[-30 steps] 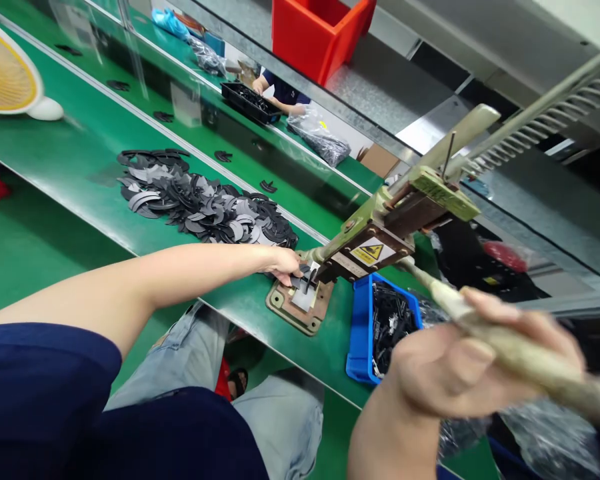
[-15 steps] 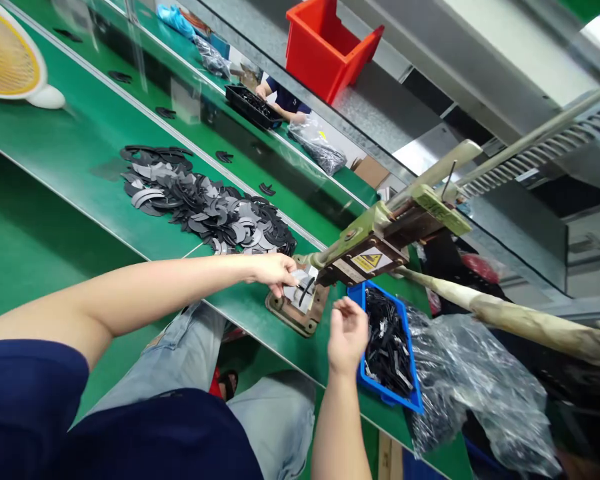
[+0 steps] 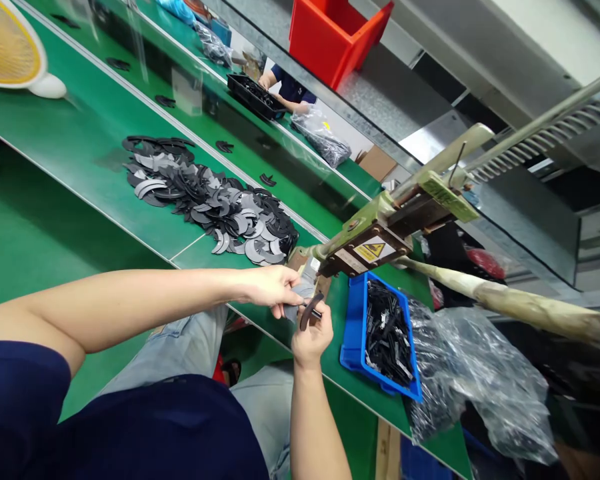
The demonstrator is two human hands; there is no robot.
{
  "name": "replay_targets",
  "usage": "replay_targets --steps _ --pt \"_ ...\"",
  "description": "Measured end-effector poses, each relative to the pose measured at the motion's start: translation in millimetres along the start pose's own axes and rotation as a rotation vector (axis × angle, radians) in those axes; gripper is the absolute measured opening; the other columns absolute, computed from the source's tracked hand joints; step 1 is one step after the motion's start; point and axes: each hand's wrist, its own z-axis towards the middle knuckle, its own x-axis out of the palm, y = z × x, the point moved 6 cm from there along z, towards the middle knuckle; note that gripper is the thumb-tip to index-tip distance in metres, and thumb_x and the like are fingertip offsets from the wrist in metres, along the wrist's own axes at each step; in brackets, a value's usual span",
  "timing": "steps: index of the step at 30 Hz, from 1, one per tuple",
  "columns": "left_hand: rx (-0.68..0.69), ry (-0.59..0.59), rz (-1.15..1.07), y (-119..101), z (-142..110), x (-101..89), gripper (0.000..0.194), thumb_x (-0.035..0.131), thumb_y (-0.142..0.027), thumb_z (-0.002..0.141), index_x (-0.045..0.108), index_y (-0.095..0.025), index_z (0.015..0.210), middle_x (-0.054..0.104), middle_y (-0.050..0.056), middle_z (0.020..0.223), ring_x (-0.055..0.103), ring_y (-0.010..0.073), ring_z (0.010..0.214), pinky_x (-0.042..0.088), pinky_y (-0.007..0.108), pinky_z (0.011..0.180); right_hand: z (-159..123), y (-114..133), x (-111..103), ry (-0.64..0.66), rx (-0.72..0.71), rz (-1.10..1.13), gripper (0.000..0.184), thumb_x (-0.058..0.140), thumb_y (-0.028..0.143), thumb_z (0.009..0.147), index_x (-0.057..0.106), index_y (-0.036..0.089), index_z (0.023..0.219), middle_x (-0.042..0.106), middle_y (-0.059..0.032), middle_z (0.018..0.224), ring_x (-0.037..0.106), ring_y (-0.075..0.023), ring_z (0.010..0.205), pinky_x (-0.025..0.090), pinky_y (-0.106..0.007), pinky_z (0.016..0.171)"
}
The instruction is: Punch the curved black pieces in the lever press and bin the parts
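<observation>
In front of the hand press (image 3: 375, 240), my two hands meet over its metal base (image 3: 323, 287). My right hand (image 3: 313, 340) is closed round a dark curved plastic piece (image 3: 310, 311) with a short black bar across it. My left hand (image 3: 280, 290) pinches at the other end of that bar, its fingertips partly hidden. A grey fixture (image 3: 306, 283) on the press base lies just beyond my left fingers. Left of the press is a heap of grey and black crescent-shaped pieces (image 3: 215, 200).
A blue bin (image 3: 353, 333) of small black parts stands right of the press, beside clear plastic bags (image 3: 480, 373). A conveyor (image 3: 195, 127) carries a few dark pieces. A fan (image 3: 10, 47) is at far left, a red bin (image 3: 325, 47) above. A co-worker (image 3: 293, 87) sits beyond.
My right hand has moved left from beside the blue bin to meet my left hand. The dark curved piece has come off the fixture, towards me, between both hands.
</observation>
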Motion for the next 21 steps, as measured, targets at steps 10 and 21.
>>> replay_targets --steps 10,21 --pt "0.001 -0.048 0.173 -8 -3 -8.6 0.037 0.079 -0.047 0.081 0.057 -0.020 0.092 0.065 -0.002 0.070 0.064 0.0142 0.056 0.051 0.026 0.057 10 28 -22 0.171 -0.207 -0.179 0.016 0.064 0.029 0.098 0.071 0.021 0.109 0.073 -0.0083 0.104 0.070 -0.0214 0.097 0.059 -0.038 0.087" --pt "0.159 -0.221 0.564 -14 -19 16.0 0.045 0.071 -0.051 0.089 0.050 -0.020 0.064 0.047 -0.002 0.062 0.042 0.0131 0.059 0.031 0.028 0.056 6 36 -30 0.180 -0.284 -0.230 0.019 0.062 0.022 0.098 0.070 0.023 0.115 0.072 -0.0082 0.105 0.068 -0.0215 0.098 0.058 -0.040 0.087"
